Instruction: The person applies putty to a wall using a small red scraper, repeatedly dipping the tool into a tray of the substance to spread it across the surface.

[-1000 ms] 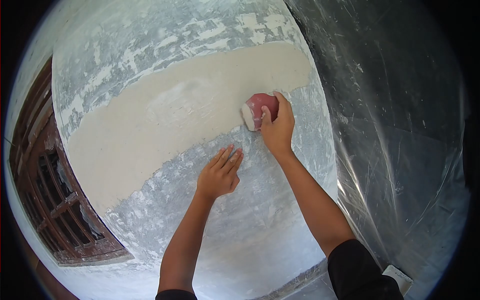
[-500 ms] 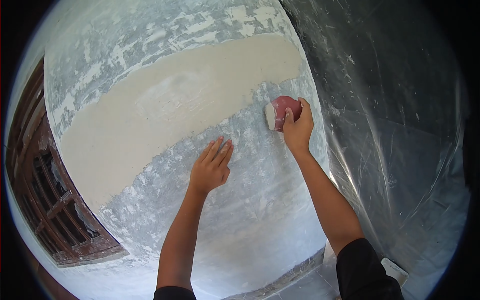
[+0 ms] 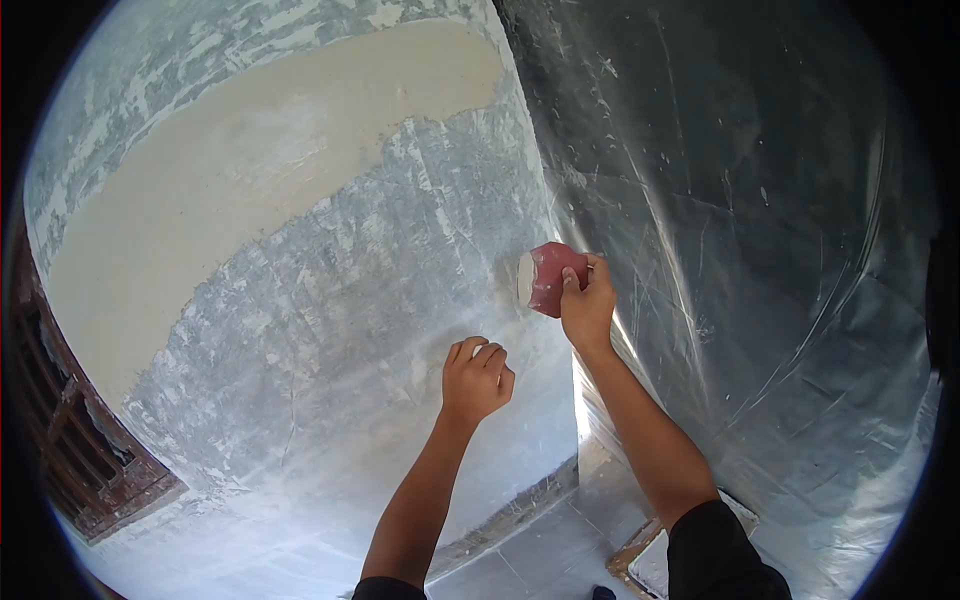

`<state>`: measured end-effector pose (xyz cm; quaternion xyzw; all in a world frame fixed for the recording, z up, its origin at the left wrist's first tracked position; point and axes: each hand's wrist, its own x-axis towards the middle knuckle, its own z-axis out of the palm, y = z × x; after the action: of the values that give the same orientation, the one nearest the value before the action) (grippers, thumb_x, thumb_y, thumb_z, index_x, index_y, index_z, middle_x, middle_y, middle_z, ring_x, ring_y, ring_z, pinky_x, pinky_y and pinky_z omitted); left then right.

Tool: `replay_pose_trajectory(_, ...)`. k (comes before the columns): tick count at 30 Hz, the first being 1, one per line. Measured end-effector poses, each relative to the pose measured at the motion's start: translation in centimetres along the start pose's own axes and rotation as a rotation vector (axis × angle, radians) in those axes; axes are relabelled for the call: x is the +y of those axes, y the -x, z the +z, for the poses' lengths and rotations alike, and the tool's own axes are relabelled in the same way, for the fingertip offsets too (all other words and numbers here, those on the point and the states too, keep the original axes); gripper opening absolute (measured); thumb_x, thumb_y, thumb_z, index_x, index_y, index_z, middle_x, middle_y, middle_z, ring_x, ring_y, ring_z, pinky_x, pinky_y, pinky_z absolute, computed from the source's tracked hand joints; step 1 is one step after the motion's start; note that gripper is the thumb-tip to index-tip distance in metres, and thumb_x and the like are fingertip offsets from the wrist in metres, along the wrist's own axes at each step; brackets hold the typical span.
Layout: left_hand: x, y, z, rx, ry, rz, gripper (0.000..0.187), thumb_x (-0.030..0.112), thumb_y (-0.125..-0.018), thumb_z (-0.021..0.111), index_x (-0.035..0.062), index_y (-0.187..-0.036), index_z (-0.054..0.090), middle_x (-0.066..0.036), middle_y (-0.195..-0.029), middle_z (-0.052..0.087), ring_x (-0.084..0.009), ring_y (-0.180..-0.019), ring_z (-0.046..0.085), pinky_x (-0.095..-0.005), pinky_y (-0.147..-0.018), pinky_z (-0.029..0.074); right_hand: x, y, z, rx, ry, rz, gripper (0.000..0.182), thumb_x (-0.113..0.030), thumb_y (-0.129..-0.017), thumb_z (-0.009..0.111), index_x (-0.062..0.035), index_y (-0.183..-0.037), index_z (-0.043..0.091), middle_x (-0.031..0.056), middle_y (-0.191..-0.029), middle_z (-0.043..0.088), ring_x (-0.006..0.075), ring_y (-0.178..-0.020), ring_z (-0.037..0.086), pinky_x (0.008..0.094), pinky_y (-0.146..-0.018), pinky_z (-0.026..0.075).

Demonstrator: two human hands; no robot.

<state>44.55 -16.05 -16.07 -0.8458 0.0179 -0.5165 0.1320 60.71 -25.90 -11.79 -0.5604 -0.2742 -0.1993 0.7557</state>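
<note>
My right hand point(image 3: 588, 305) grips a red putty spreader point(image 3: 557, 277), thumb on its near face and fingers behind. Cream putty coats the spreader's left edge, which is right by the wall near its right corner. Lower and to the left, my left hand point(image 3: 477, 381) has its fingers curled in a loose fist in front of the wall, with no tool visible in it. A broad band of smooth cream putty point(image 3: 215, 190) crosses the upper part of the grey, patchy wall point(image 3: 330, 300).
Dark plastic sheeting point(image 3: 780, 250) hangs to the right of the wall corner. At the lower left is a brown window grille point(image 3: 85, 440). A putty-smeared tray point(image 3: 622, 562) rests on the tiled floor point(image 3: 550, 545), partly hidden by my right sleeve.
The view has shifted right and down. My right hand has brought the spreader lower down the wall. My left hand has moved right and lower, its extended fingers now curled.
</note>
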Motion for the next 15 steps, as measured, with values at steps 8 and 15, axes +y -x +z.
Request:
replay_pose_trajectory(8, 9.8, 5.2, 5.9, -0.130, 0.172, -0.144, 0.009, 0.004, -0.066, 0.064, 0.0083, -0.074, 0.065, -0.002, -0.079, 0.069, -0.0215, -0.079, 0.063, -0.0356, -0.068, 0.049, 5.2, 4.3, -10.1, -0.037, 0.152, 0.162, 0.023, -0.002, -0.090, 0.063, -0.0005, -0.113, 0.057, 0.0210, -0.089, 0.070, 0.0291, -0.076, 0.071, 0.0388, -0.071, 0.053)
replay_pose_trajectory(15, 15.9, 9.9, 6.7, -0.181, 0.350, -0.200, 0.007, 0.005, -0.067, 0.064, 0.0092, -0.072, 0.065, -0.002, -0.076, 0.069, -0.0220, -0.077, 0.063, -0.0359, -0.067, 0.050, 6.9, 10.2, -18.2, 0.029, 0.369, 0.243, 0.025, -0.002, -0.089, 0.064, -0.0004, -0.114, 0.057, 0.0200, -0.094, 0.071, 0.0318, -0.084, 0.072, 0.0382, -0.075, 0.054)
